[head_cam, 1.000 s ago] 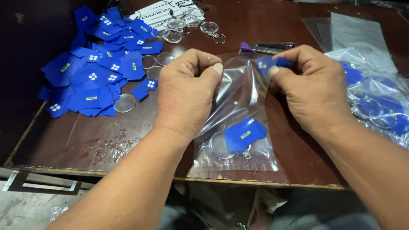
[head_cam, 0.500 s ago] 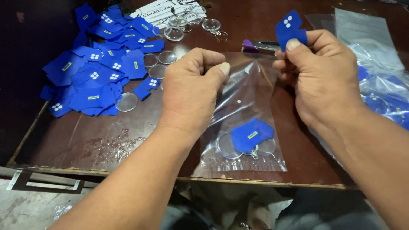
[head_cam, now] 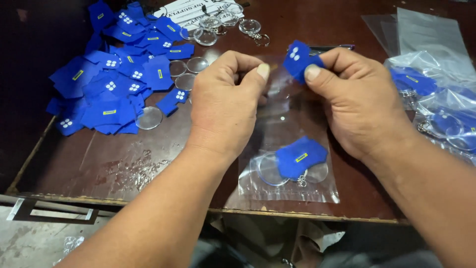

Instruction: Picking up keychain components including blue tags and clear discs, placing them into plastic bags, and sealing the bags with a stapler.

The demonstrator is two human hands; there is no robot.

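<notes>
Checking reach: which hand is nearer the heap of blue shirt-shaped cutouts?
Left. The left hand sits just right of the heap of blue shirt-shaped cutouts; the right hand is farther right.

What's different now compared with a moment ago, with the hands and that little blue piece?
The right hand lifted the blue piece away from the clear bag's mouth, then brought it back down; it now pinches the piece just above the opening. The left hand has kept its grip on the bag's top edge. The blue piece already in the bag and the blue pile look unchanged.
</notes>
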